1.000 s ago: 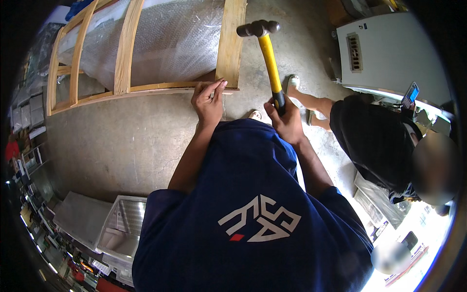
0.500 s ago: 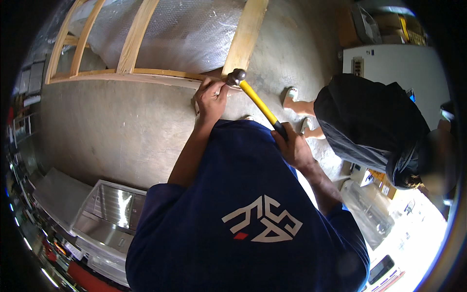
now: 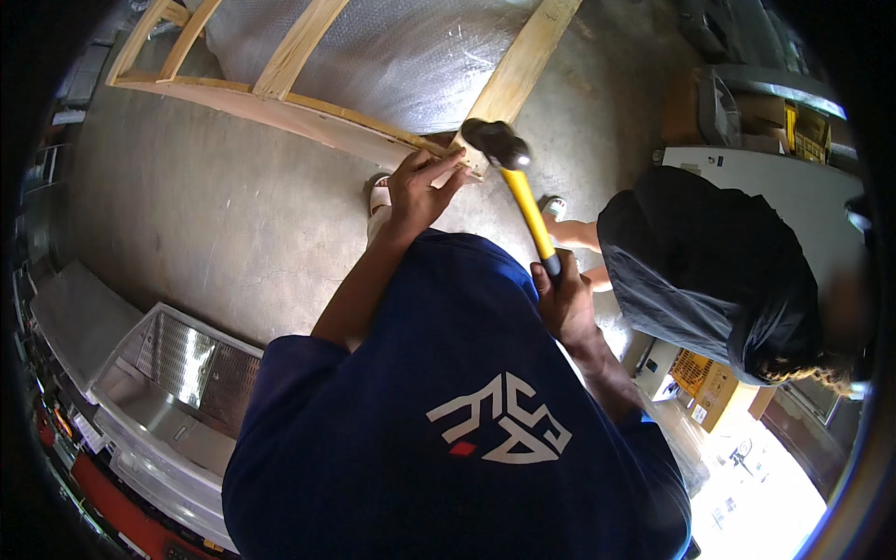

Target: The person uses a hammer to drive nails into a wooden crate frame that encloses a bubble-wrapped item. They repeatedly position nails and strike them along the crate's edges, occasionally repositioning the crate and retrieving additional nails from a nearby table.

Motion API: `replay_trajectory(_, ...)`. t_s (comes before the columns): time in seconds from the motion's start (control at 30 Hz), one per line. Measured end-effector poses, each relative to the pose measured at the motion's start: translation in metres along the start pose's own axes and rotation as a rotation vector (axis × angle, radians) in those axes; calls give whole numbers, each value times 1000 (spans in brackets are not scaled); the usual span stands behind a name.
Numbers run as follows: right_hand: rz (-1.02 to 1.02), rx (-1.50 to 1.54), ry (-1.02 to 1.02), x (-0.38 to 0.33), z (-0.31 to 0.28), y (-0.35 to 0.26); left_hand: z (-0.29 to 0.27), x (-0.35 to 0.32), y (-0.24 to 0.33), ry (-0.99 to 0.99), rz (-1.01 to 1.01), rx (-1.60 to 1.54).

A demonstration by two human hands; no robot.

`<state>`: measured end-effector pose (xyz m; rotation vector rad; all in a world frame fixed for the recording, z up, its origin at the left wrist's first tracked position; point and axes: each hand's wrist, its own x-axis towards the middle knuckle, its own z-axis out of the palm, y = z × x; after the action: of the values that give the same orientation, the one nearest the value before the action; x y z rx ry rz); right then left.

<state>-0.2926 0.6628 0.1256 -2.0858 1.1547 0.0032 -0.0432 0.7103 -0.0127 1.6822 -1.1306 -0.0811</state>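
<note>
While the right hand [image 3: 563, 303] wraps closed around the yellow handle's lower end, the hammer [image 3: 515, 187] hangs head-heavy, rigid, just above the wooden frame [image 3: 308, 112] corner. Left hand [image 3: 417, 191] fingers pinch there; what they pinch is hidden.

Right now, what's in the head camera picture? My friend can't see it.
A person's right hand grips a yellow-handled hammer, its head beside the corner of a wooden frame. Their left hand rests at that corner. Another person in black crouches alongside on the concrete floor.
</note>
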Motion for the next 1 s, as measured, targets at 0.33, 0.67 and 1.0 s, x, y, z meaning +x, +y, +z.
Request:
replay_trajectory(0.33, 1, 11, 146, 9, 1, -5, -2, -4, -5, -34, -37, 58)
replay_trajectory(0.67, -127, 86, 257, 11, -3, -2, -19, -21, -13, 103, -181, 78)
replay_trajectory(1.0, -244, 173, 457, 40, -23, -9, -18, -41, -28, 184, -417, 64)
